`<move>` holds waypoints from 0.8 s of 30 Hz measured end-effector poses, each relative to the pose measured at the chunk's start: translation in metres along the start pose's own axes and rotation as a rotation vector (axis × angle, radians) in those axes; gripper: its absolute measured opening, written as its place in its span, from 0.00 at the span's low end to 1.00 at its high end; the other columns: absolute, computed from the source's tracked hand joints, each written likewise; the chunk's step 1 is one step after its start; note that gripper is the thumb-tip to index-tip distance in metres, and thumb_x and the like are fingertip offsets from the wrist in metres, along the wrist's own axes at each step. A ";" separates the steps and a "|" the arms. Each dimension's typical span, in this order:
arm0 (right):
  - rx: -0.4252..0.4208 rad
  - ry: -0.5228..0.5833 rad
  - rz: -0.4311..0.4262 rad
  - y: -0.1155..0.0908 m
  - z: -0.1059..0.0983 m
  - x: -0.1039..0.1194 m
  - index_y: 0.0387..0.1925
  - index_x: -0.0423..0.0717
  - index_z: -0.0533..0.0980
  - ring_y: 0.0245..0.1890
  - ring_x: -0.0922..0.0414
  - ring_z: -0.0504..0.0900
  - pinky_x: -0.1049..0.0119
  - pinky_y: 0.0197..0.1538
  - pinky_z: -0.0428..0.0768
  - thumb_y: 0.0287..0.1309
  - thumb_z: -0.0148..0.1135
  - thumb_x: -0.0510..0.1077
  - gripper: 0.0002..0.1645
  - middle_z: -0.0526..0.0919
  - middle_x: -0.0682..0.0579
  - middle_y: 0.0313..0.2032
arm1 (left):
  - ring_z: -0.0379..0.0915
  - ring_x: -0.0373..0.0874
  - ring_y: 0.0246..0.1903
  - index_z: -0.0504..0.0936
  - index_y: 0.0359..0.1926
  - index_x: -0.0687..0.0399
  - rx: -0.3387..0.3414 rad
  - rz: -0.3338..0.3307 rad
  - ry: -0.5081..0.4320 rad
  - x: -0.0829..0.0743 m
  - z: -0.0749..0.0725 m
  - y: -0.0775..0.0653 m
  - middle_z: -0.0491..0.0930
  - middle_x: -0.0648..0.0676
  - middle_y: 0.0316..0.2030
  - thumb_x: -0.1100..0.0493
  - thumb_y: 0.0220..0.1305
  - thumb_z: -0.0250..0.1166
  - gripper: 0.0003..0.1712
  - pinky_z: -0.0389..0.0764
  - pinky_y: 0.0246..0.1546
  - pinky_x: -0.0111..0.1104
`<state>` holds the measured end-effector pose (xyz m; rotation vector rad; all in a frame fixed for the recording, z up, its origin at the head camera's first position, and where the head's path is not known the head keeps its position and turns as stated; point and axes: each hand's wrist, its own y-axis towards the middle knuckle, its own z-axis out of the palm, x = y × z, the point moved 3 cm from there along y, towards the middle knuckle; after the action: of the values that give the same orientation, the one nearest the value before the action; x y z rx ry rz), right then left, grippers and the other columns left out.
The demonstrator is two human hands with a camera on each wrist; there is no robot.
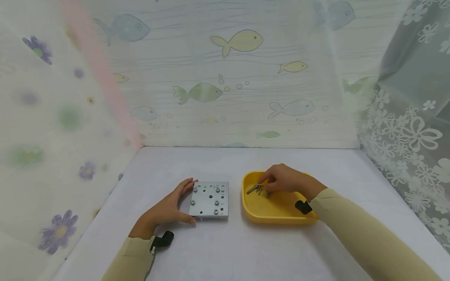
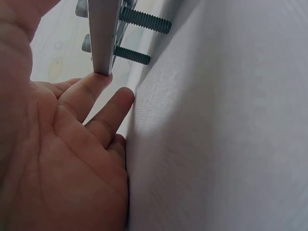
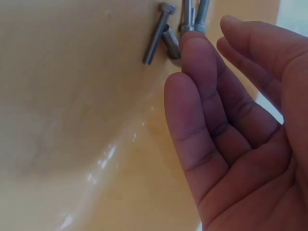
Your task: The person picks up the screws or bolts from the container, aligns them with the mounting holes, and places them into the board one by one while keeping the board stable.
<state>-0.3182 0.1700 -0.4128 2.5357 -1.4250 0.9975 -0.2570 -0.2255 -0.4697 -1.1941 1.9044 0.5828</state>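
A square silver metal plate (image 1: 204, 198) with several holes carries socket-head bolts (image 1: 216, 203) standing in it. My left hand (image 1: 168, 208) holds it at the left side, thumb by the near edge and fingers by the far corner. In the left wrist view, threaded bolt shanks (image 2: 144, 20) stick out from the underside of the plate (image 2: 102, 38), and a fingertip touches its end. My right hand (image 1: 284, 179) reaches into a yellow tray (image 1: 277, 219), fingertips right at loose bolts (image 3: 159, 36). In the right wrist view, its thumb stands apart from the longer fingers.
A white cloth covers the table (image 1: 225, 253). A fish-print curtain (image 1: 242, 117) hangs behind it, with a flowered curtain (image 1: 59, 156) on the left and lace (image 1: 415, 156) on the right. Dark wrist cameras (image 1: 163, 239) sit at both cuffs.
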 end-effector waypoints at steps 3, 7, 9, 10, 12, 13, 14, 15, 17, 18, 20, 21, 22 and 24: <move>0.011 0.014 0.009 0.004 0.004 0.001 0.57 0.53 0.85 0.32 0.59 0.81 0.64 0.40 0.80 0.63 0.72 0.46 0.20 0.88 0.56 0.31 | 0.40 0.45 0.82 0.44 0.83 0.40 0.002 -0.005 0.006 0.000 0.000 -0.001 0.56 0.38 0.80 0.43 0.32 0.90 0.83 0.38 0.79 0.61; 0.027 0.001 0.000 0.008 0.009 0.003 0.58 0.52 0.84 0.31 0.59 0.82 0.66 0.39 0.81 0.64 0.71 0.45 0.20 0.87 0.56 0.30 | 0.39 0.45 0.82 0.44 0.83 0.38 0.006 -0.015 0.006 0.000 0.001 -0.001 0.56 0.37 0.80 0.43 0.32 0.90 0.83 0.38 0.79 0.61; 0.035 0.004 0.002 0.010 0.011 0.004 0.58 0.51 0.84 0.30 0.58 0.84 0.66 0.38 0.83 0.65 0.70 0.44 0.19 0.87 0.55 0.30 | 0.38 0.46 0.83 0.44 0.83 0.39 0.008 -0.016 0.006 0.000 0.001 -0.001 0.55 0.38 0.80 0.44 0.32 0.90 0.83 0.38 0.79 0.61; 0.037 0.007 0.006 0.010 0.012 0.004 0.57 0.51 0.84 0.30 0.58 0.85 0.66 0.38 0.84 0.66 0.70 0.44 0.19 0.87 0.55 0.30 | 0.38 0.47 0.83 0.45 0.83 0.39 0.009 -0.014 0.009 -0.001 0.001 -0.002 0.55 0.39 0.80 0.43 0.33 0.90 0.82 0.38 0.79 0.62; 0.037 0.017 0.021 0.012 0.014 0.005 0.55 0.51 0.85 0.29 0.57 0.86 0.66 0.37 0.84 0.66 0.70 0.44 0.16 0.87 0.55 0.30 | 0.37 0.48 0.83 0.45 0.83 0.39 0.006 -0.013 0.015 -0.001 0.001 -0.002 0.54 0.39 0.80 0.43 0.33 0.90 0.82 0.39 0.78 0.62; 0.035 0.016 0.028 0.013 0.016 0.005 0.54 0.52 0.85 0.29 0.57 0.86 0.66 0.37 0.84 0.66 0.70 0.44 0.15 0.87 0.55 0.30 | 0.38 0.48 0.83 0.45 0.83 0.39 0.004 -0.016 0.016 -0.001 0.001 -0.003 0.54 0.39 0.80 0.43 0.33 0.90 0.82 0.39 0.79 0.62; 0.032 0.017 0.037 0.014 0.017 0.005 0.52 0.52 0.86 0.28 0.57 0.86 0.65 0.36 0.84 0.66 0.70 0.44 0.14 0.87 0.55 0.29 | 0.38 0.48 0.83 0.45 0.83 0.39 0.003 -0.016 0.018 -0.002 0.000 -0.003 0.54 0.40 0.80 0.43 0.33 0.90 0.81 0.39 0.78 0.63; 0.028 0.013 0.034 0.015 0.018 0.005 0.51 0.52 0.86 0.28 0.57 0.86 0.65 0.36 0.84 0.65 0.70 0.43 0.13 0.87 0.55 0.29 | 0.38 0.48 0.83 0.45 0.83 0.39 0.000 -0.018 0.020 -0.002 0.000 -0.003 0.54 0.40 0.80 0.43 0.33 0.89 0.81 0.39 0.78 0.63; 0.015 -0.002 0.030 0.016 0.019 0.006 0.49 0.52 0.86 0.27 0.58 0.85 0.65 0.35 0.84 0.65 0.71 0.43 0.11 0.87 0.56 0.28 | 0.38 0.49 0.83 0.46 0.83 0.39 -0.001 -0.021 0.022 -0.002 0.000 -0.003 0.55 0.40 0.80 0.43 0.34 0.89 0.81 0.39 0.78 0.63; 0.006 -0.007 0.032 0.016 0.020 0.006 0.48 0.52 0.86 0.27 0.58 0.85 0.65 0.35 0.84 0.65 0.71 0.43 0.11 0.87 0.56 0.28 | 0.38 0.50 0.83 0.46 0.83 0.39 -0.001 -0.022 0.025 -0.001 0.000 -0.003 0.55 0.41 0.81 0.43 0.34 0.89 0.80 0.39 0.78 0.63; -0.012 -0.017 0.038 0.017 0.021 0.007 0.46 0.52 0.87 0.26 0.58 0.85 0.65 0.34 0.84 0.64 0.72 0.43 0.09 0.87 0.57 0.29 | 0.38 0.50 0.83 0.46 0.83 0.39 -0.001 -0.029 0.029 -0.002 0.000 -0.003 0.55 0.41 0.80 0.42 0.34 0.89 0.80 0.39 0.78 0.64; -0.021 -0.019 0.042 0.017 0.021 0.007 0.45 0.52 0.87 0.26 0.58 0.85 0.65 0.34 0.84 0.63 0.72 0.43 0.08 0.87 0.57 0.29 | 0.38 0.50 0.83 0.46 0.83 0.39 0.000 -0.032 0.029 -0.002 0.000 -0.003 0.55 0.40 0.80 0.42 0.34 0.89 0.81 0.39 0.78 0.63; -0.029 -0.018 0.051 0.018 0.021 0.007 0.44 0.53 0.87 0.26 0.58 0.85 0.65 0.34 0.83 0.63 0.72 0.42 0.08 0.87 0.57 0.29 | 0.38 0.49 0.83 0.45 0.83 0.38 0.000 -0.039 0.028 -0.001 0.001 -0.002 0.55 0.40 0.80 0.42 0.33 0.89 0.81 0.39 0.78 0.63; -0.038 -0.013 0.061 0.018 0.021 0.009 0.42 0.52 0.87 0.26 0.57 0.85 0.65 0.34 0.84 0.62 0.72 0.42 0.06 0.86 0.57 0.30 | 0.37 0.49 0.83 0.45 0.83 0.38 -0.001 -0.043 0.025 -0.002 0.001 -0.001 0.54 0.39 0.80 0.42 0.33 0.89 0.82 0.38 0.78 0.63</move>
<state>-0.3185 0.1462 -0.4285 2.4912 -1.5179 0.9541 -0.2550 -0.2248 -0.4688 -1.2454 1.8951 0.5481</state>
